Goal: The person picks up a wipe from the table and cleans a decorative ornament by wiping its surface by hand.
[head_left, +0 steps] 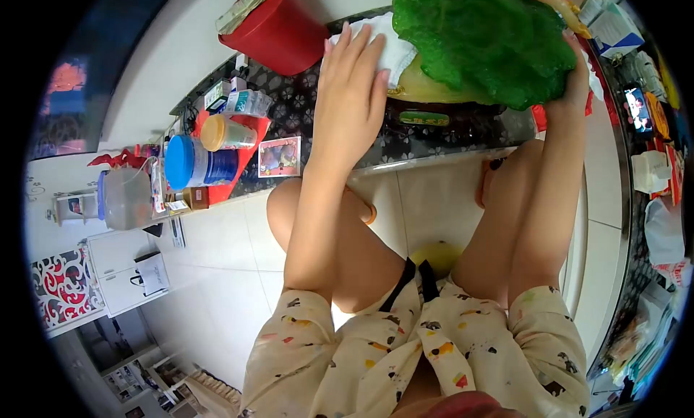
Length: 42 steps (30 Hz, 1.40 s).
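Note:
A large cabbage ornament (491, 49) with glossy green leaves and a yellowish lower part stands on the dark patterned counter. Its dark base (452, 114) bears a small green plaque (424, 118) with gold characters. My left hand (352, 85) lies with fingers stretched out on a white cloth (390, 45) beside the ornament's left part. Around the ornament's right edge, my right hand (573, 74) steadies it; most of those fingers are hidden behind the leaves.
To the left stand a red bin (278, 31), a blue-lidded tub (199, 161), a jar with a tan lid (228, 132) and a photo card (280, 157). A lit phone (637, 108) and a white box (614, 31) are at the right. Below the counter is a tiled floor (210, 288).

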Each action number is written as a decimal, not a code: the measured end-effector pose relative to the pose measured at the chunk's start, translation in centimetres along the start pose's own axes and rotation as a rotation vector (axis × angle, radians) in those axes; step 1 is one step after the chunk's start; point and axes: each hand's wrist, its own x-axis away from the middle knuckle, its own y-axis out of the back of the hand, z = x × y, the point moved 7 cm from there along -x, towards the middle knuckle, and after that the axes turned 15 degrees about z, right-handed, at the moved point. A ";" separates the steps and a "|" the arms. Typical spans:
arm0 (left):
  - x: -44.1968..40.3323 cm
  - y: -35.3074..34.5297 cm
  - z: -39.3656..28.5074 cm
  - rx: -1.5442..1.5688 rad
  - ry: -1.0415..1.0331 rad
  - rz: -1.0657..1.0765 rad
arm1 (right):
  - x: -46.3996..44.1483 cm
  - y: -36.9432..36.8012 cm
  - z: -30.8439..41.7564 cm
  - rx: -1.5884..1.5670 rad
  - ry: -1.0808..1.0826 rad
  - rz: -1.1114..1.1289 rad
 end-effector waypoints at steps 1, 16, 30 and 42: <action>-0.2 -0.4 0.0 -0.042 -0.008 0.001 | 0.2 0.0 0.0 0.006 -0.011 -0.024; -3.6 0.3 2.9 0.078 0.021 0.114 | -0.4 1.0 0.0 0.016 -0.022 0.052; 0.8 2.0 5.9 0.158 0.000 -0.019 | -0.8 1.3 -0.1 -0.004 -0.040 0.060; 0.5 1.7 1.1 -0.203 -0.258 -0.018 | -0.8 0.7 -0.1 -0.009 -0.049 0.117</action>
